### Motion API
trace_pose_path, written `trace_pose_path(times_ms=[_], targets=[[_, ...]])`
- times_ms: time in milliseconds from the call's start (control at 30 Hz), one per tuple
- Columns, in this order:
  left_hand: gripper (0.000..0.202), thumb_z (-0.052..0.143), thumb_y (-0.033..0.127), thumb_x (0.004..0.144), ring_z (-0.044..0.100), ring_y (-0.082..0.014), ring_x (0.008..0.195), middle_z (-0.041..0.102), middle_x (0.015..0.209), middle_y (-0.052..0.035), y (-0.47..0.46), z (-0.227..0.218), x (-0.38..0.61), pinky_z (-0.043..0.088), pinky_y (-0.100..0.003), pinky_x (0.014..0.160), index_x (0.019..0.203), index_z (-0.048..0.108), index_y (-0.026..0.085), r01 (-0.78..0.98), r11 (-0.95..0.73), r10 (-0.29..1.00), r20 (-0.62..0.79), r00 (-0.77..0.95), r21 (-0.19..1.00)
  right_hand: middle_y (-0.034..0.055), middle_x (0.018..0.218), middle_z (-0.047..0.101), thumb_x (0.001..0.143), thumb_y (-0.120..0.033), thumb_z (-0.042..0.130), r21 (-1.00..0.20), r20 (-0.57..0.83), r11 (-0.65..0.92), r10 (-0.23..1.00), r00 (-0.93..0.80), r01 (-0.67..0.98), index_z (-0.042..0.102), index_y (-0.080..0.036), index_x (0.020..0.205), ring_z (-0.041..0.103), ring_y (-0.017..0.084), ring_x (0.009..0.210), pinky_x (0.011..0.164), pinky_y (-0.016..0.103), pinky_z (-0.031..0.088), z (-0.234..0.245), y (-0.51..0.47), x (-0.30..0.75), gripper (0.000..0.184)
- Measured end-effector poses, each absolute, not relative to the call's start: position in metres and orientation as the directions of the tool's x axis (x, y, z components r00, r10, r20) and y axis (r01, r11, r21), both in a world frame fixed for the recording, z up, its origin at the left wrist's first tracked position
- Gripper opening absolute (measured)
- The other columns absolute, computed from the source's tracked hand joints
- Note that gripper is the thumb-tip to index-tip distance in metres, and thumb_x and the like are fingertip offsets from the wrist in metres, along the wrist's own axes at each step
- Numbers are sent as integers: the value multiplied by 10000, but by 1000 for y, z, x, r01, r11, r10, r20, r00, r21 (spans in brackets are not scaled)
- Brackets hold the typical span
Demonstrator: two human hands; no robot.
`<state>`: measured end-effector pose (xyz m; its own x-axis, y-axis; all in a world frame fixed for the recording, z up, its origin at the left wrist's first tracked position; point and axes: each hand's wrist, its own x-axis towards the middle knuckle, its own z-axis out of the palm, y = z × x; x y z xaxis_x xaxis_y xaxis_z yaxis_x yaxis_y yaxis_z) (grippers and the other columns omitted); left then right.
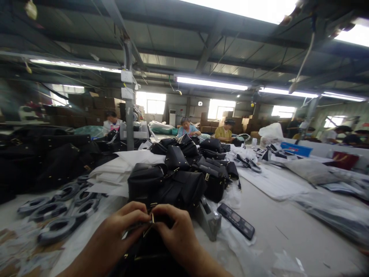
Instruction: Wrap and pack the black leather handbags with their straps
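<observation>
A black bag (152, 257) with gold-coloured trim lies close in front of me, partly under my hands. My left hand (118, 227) is closed in a pinch at a small gold-coloured metal fitting (153, 218) at the top of the bag. From the other side my right hand (175, 227) pinches the same fitting between thumb and fingers. The fingers hide much of it, so its exact kind is unclear. Just beyond my hands, several finished-looking black handbags (184, 188) are heaped together.
Wrapped grey-black coils (57, 229) and white sheets (115, 169) lie left. A grey metal block (211, 223) and a dark, long device (236, 221) sit right of my hands. Plastic bags (334, 215) cover the far right. Co-workers (225, 132) sit across the table (276, 227).
</observation>
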<state>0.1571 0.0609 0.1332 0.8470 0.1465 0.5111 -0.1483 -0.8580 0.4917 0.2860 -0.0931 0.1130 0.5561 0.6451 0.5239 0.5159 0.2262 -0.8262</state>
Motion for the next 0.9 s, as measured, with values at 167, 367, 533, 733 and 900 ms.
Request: trace_pose_path(times_ms=[167, 367, 533, 733, 900], targets=[[210, 597, 260, 942, 716, -127, 961, 714, 1064, 11, 61, 121, 154, 518, -124, 848, 1055, 753, 344, -178, -912, 102, 626, 773, 368, -13, 810, 715, 690, 59, 762, -752, 625, 249, 562, 541, 610, 730, -197, 801, 689, 151, 776, 734, 212, 534, 104, -90, 289, 281], [153, 689, 395, 904, 723, -148, 1003, 747, 1082, 25, 54, 127, 154, 525, -133, 900, 1018, 778, 343, -144, -867, 186, 577, 796, 477, 30, 900, 752, 851, -58, 721, -570, 806, 403, 443, 392, 716, 767, -224, 913, 708, 162, 844, 793, 236, 569, 92, -90, 291, 184], [140, 694, 421, 880, 733, -163, 1019, 763, 1107, 44, 58, 122, 157, 538, -157, 911, 963, 791, 362, -109, -802, 263, 510, 819, 588, 31, 897, 748, 890, -116, 687, -386, 893, 329, 367, 260, 862, 735, -231, 929, 686, 158, 810, 764, 267, 563, 95, -91, 290, 131], [161, 723, 407, 827, 722, -178, 930, 760, 944, 49, 52, 126, 159, 544, -208, 846, 923, 695, 281, 28, -736, 318, 309, 896, 677, 9, 855, 756, 800, -132, 663, -132, 931, 285, 363, 20, 949, 677, -214, 902, 701, 159, 748, 853, 330, 560, 106, -98, 293, 132], [210, 737, 408, 791, 717, -174, 876, 742, 888, 54, 50, 127, 160, 544, -203, 804, 930, 658, 272, 37, -738, 358, 345, 868, 673, -42, 863, 774, 805, -117, 665, 25, 910, 238, 397, -121, 971, 662, -222, 881, 697, 124, 722, 971, 341, 514, 116, -112, 306, 130]])
